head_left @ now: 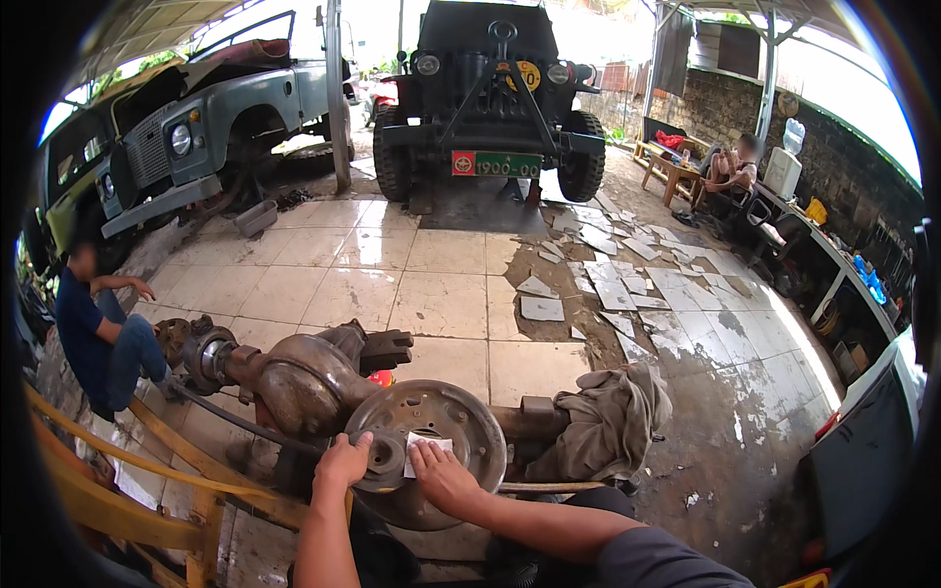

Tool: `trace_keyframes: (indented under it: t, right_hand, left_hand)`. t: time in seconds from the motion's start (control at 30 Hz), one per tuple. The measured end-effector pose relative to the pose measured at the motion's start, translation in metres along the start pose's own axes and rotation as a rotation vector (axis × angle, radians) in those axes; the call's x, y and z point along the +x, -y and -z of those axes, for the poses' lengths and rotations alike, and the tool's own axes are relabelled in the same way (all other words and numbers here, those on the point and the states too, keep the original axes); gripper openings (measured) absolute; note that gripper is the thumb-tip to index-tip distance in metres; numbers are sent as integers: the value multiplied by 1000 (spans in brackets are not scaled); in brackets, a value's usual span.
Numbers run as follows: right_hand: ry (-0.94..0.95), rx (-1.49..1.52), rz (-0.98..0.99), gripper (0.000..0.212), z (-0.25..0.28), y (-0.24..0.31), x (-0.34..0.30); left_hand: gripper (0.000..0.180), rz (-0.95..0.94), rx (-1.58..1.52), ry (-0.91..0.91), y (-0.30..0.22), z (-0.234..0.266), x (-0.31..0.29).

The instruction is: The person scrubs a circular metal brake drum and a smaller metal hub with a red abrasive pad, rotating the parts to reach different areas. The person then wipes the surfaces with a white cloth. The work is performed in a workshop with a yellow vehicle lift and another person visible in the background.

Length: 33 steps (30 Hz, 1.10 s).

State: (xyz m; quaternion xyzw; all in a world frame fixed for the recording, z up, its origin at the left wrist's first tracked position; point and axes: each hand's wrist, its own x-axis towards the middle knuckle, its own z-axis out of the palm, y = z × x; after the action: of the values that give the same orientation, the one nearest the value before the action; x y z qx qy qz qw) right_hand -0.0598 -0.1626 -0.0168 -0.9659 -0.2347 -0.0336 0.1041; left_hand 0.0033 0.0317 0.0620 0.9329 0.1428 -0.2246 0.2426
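A round, worn metal backing plate (478,436) with holes lies at the end of a vehicle axle, in front of my knees. A smaller ring-shaped metal hub (386,453) sits on the left of its face. My left hand (342,463) grips the hub's left edge, thumb on top. Flattened against the plate just right of the hub, my right hand (443,477) holds a small white sheet (431,444) under its fingers; whether it is paper, cloth or sandpaper I cannot tell. The rusty axle housing (304,382) bulges beyond the plate on the left.
A grey-brown cloth (613,421) drapes over the axle on the right. Yellow wooden bars (127,510) stand at lower left, near a seated person (98,333). Broken tiles (618,274) litter the floor. A dark off-road vehicle (490,88) faces me; another person (735,171) sits far right by a workbench (833,240).
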Motion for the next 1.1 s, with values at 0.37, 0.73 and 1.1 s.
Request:
trace_keyframes:
  t: [0.37,0.73,1.1]
  right_hand:
    - [48,-37,33,55,4,4,-6]
    - [-1,19,98,54,5,-4,-3]
    - [23,-22,-8,56,5,-22,7]
  left_hand:
    - [82,0,-37,31,0,2,-5]
    - [83,6,-69,31,8,0,1]
    - [86,-27,-98,29,6,-5,1]
